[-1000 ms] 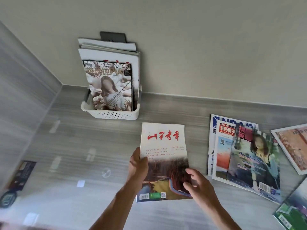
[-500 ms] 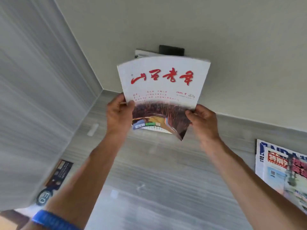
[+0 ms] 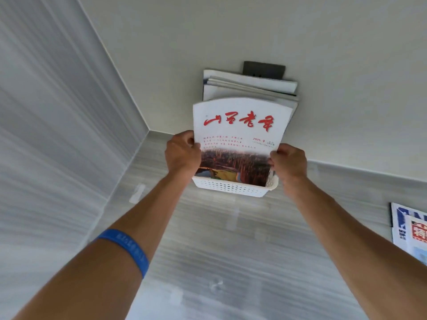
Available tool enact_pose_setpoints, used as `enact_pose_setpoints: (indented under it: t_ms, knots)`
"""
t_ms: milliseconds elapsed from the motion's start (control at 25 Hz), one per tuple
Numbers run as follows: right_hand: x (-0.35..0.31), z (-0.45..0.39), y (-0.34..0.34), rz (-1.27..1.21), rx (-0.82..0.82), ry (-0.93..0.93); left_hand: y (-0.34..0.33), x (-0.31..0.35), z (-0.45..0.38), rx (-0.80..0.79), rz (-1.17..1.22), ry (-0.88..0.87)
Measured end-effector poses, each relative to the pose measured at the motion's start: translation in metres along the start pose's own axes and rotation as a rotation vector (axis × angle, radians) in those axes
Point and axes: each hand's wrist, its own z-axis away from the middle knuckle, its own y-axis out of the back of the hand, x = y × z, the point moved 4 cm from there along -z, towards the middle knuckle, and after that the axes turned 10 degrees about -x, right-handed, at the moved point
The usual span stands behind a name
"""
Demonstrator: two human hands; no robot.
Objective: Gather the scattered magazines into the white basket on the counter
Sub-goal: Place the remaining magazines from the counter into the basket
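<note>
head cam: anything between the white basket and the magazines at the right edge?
Nothing: in the head view the grey counter is bare between the white basket and the flat magazines at the right edge.

L hand [image 3: 183, 154], R hand [image 3: 288, 160] (both gripping), arms outstretched

Head camera looks forward and down, seemingly close over the counter [image 3: 231, 239].

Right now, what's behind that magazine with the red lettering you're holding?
Behind the red-lettered magazine, other magazines stand upright in the white basket, only their pale top edges showing. A dark wall plate peeks above. Their covers are hidden.
</note>
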Motion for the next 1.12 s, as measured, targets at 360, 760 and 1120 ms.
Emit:
enact_pose_setpoints:
  t_ms: [360, 760, 1120]
  knots:
    - [0.031, 0.052, 0.026, -0.137, -0.011, 0.055, -0.034, -0.002, 0.044, 0.005, 0.172, 0.07]
    - [0.233, 0.159, 0.256, 1.163, 0.117, -0.405, -0.211, 0.055, 0.254, -0.648, 0.248, -0.059]
    - [0.256, 0.176, 0.334, 1.046, 0.183, -0.33, -0.259, 0.093, 0.302, -0.719, 0.192, -0.088]
